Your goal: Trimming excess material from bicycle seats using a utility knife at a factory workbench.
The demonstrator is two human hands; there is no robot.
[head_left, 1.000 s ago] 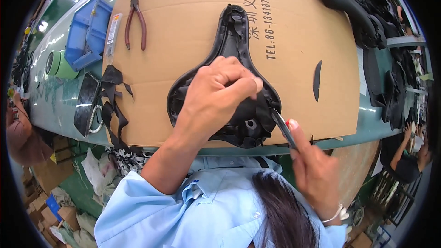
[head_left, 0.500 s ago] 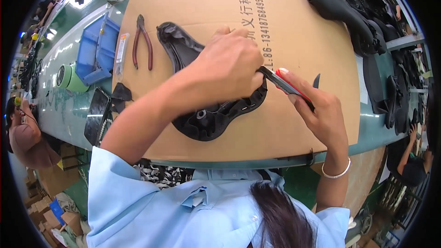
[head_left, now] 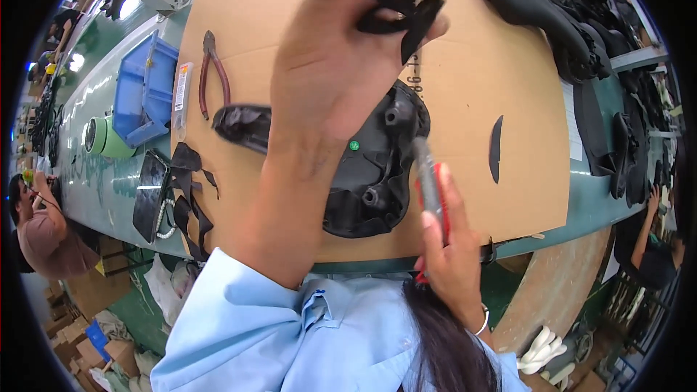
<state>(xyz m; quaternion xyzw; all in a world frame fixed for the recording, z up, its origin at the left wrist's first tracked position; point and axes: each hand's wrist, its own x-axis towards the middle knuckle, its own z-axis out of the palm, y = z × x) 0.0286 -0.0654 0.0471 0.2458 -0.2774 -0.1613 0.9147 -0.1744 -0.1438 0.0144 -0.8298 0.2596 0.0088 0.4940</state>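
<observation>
My left hand (head_left: 327, 58) is raised over the cardboard, blurred, with its fingers closed on a dangling strip of black material (head_left: 406, 14). Below it a black bicycle saddle (head_left: 363, 189) lies underside up, showing its hollow shell, sockets and a small green sticker. My left wrist and forearm hide part of the saddle. At the saddle's right edge, my right hand (head_left: 454, 258) grips a red and grey utility knife (head_left: 434, 196), its tip end pointing away from me. Whether the blade touches the saddle I cannot tell.
Red-handled cutting pliers (head_left: 221, 80) lie left on the cardboard (head_left: 465, 101), near black offcuts (head_left: 187, 181) and a phone (head_left: 152, 192). A blue bin (head_left: 134, 87) and a green tape roll (head_left: 109, 134) stand beyond. One curved offcut (head_left: 496, 149) lies right; finished-looking saddles (head_left: 534, 11) pile up far right.
My left hand has lifted away from the saddle with a black strip. The saddle has turned and shifted right. My right hand with the knife has moved left and nearer to me.
</observation>
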